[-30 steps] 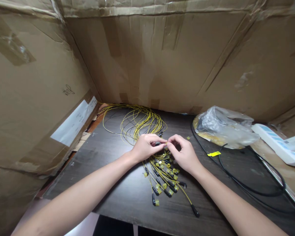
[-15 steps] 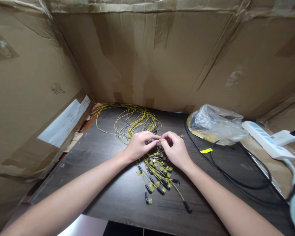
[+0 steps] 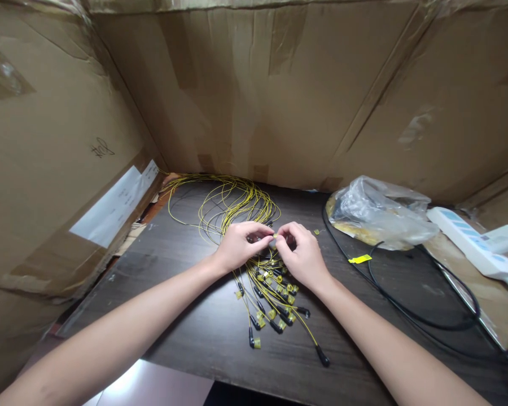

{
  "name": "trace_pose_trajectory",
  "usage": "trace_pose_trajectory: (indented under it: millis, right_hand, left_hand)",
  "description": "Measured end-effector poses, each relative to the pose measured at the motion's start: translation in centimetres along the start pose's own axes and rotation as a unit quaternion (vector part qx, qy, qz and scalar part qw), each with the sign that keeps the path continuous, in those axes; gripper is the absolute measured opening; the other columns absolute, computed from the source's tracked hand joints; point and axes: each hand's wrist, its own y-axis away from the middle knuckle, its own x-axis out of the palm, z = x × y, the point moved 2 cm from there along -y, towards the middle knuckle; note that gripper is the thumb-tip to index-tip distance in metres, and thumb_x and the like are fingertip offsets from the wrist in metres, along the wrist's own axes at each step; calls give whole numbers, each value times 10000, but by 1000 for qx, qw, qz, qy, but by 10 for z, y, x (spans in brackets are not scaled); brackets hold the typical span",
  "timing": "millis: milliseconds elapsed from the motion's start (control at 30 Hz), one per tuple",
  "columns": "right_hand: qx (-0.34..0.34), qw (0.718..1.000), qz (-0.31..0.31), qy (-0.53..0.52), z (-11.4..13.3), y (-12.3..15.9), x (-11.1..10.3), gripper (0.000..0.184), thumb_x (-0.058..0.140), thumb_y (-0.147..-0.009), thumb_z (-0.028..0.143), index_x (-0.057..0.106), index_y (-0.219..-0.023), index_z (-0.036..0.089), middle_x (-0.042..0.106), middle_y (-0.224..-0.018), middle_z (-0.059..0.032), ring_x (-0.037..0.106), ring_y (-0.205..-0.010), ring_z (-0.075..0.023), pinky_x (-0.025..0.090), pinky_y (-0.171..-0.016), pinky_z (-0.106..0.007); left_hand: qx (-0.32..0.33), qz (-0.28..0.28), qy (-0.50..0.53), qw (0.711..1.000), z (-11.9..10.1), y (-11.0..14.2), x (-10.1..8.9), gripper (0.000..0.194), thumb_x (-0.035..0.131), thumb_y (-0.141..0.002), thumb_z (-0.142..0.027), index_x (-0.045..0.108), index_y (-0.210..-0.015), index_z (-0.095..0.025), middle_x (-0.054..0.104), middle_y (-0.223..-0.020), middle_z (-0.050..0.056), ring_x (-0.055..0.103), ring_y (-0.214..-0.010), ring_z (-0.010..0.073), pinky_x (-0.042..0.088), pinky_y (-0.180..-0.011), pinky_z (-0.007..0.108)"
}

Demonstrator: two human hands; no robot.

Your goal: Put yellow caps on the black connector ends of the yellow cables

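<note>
From the head-worn camera, a person's left hand (image 3: 241, 248) and right hand (image 3: 298, 248) meet at the center of the frame, the fingers of each pinched at the tips on a small yellow piece (image 3: 275, 235) held between them just above a bundle of thin yellow wires (image 3: 249, 203). The exact grip is too small to make out. The wires loop across the upper center of the dark table (image 3: 186, 293), pass beneath the hands and fan out toward the lower center, where they end in black connectors (image 3: 322, 356), many with yellow caps (image 3: 257, 342) on or beside them. A loose yellow bit (image 3: 316, 232) lies on the table near the right hand, toward the crumpled clear plastic bag (image 3: 381, 214) at right. A black cable (image 3: 444, 326) with a bright yellow tag (image 3: 359, 259) curves through the right of the frame, near a white power strip (image 3: 469, 242) at the far right. Cardboard walls (image 3: 237, 96) rise across the top and left of the frame, the left one bearing a white paper label (image 3: 114, 206) and a handwritten scrawl (image 3: 102, 148).
</note>
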Motion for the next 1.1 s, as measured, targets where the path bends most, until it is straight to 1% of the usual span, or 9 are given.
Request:
trace_pose_trajectory:
  millis: [167,333,500,667,767,967,1033,1100]
  right_hand:
    - [-15,1000,14,7,0,-1,1,150,501,-914,269,542,-783,210,627,-782,-29,556,-758,-194,369,-715,-330]
    - [-3,999,31,-15,-2,-2,1,222,446,-960,298,536,-774,215,624,-768,-29,563,-765,-200,370,-722,-334]
    - [5,999,40,-35,-2,-2,1,241,442,-967,304,546,-768,214,625,-764,-30,566,-759,-199,379,-718,-330]
    - [9,998,49,-49,-2,-2,0,246,469,-959,318,565,-758,213,628,-746,-30,565,-746,-196,386,-701,-321]
    - [14,997,57,-47,-4,-2,0,285,461,-969,330,578,-738,213,619,-715,-23,551,-727,-193,380,-698,-323]
    - [13,997,73,-36,-3,-3,0,387,426,-990,379,513,-648,220,565,-626,-14,502,-680,-189,359,-663,-320]
    - [18,997,66,-44,-2,-3,-1,355,431,-986,367,546,-683,221,592,-663,-21,522,-704,-192,374,-677,-321]
    - [23,997,54,-58,0,-3,-2,271,464,-964,334,592,-754,217,637,-739,-29,551,-740,-196,395,-706,-324]
  left_hand:
    - [15,-6,-12,1000,-2,0,-1,110,691,-848,-178,747,-932,-135,758,-854,50,690,-713,121,571,-667,226]
    - [51,-16,-10,999,-2,1,-3,129,718,-846,-209,759,-946,-138,755,-828,50,681,-682,117,564,-654,228]
    - [64,-13,-15,998,-3,1,-3,126,712,-852,-212,770,-942,-146,755,-813,51,671,-672,119,552,-646,231]
    - [56,-7,-22,998,-5,0,-2,124,706,-855,-223,776,-926,-149,748,-780,46,653,-649,114,524,-617,222]
    - [54,-2,-19,998,-6,1,-2,131,703,-860,-238,775,-930,-153,747,-786,46,651,-652,113,524,-621,223]
    - [35,-4,-18,999,-6,2,-1,114,689,-852,-217,758,-905,-144,740,-783,39,650,-654,111,528,-615,214]
    - [18,-2,-24,1000,-6,1,-1,115,685,-854,-222,755,-904,-144,741,-793,39,653,-663,113,525,-609,211]
    - [3,-1,-26,1000,-6,1,-2,119,687,-855,-228,755,-905,-145,743,-801,40,655,-672,114,514,-594,204]
